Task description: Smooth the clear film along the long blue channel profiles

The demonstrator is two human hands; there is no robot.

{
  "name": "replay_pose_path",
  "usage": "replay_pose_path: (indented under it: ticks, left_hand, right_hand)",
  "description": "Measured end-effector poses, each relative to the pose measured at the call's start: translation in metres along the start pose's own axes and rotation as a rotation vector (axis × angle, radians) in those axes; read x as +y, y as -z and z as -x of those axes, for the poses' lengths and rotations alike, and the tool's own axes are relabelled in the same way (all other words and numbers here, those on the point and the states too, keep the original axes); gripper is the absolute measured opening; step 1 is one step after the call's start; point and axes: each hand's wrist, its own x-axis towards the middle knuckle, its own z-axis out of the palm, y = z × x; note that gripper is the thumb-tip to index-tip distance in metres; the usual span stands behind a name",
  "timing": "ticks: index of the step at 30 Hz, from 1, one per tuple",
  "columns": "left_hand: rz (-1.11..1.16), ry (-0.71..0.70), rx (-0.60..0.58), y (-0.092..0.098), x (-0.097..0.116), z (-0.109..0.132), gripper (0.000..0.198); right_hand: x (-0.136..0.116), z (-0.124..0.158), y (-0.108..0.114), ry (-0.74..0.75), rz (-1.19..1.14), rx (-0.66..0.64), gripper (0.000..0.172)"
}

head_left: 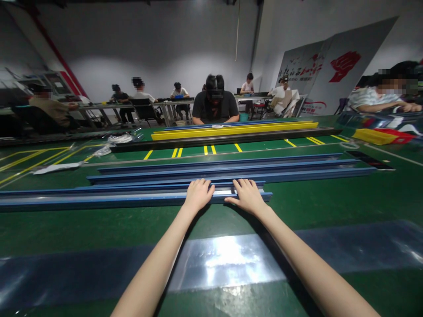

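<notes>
A long blue channel strip (132,200) lies across the green table, its right end just past my right hand. My left hand (199,193) rests over this strip, fingers over its far edge and thumb toward the right. To the right, near the strip's end, my right hand (247,194) lies on it with fingers spread and thumb pointing left. Between the two hands the pale inside of the channel shows. More blue strips (297,171) lie just behind, parallel to it.
Farther back lie a yellow strip (231,130) and a black strip (198,141). A clear sheet (228,264) spans the near table. A dark phone-like slab (370,161) and a yellow tray (375,136) are at right. A person (214,103) sits opposite; others sit beyond.
</notes>
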Motion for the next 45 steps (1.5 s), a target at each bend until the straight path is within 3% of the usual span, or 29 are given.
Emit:
replay_pose_path:
  ticks: [14,31,45]
  left_hand:
    - [-0.012,0.093,-0.003,-0.008,0.004,-0.006,0.029]
    - [-0.021,0.124,0.070,-0.015,0.006,-0.012,0.028]
    - [-0.059,0.093,0.007,-0.010,0.004,-0.014,0.032]
  right_hand:
    - [0.015,-0.016,-0.006,0.042,-0.100,-0.075,0.074]
    - [0.015,-0.021,-0.014,-0.010,-0.106,0.049,0.071]
    - [0.013,-0.017,-0.012,-0.020,-0.073,0.060,0.076]
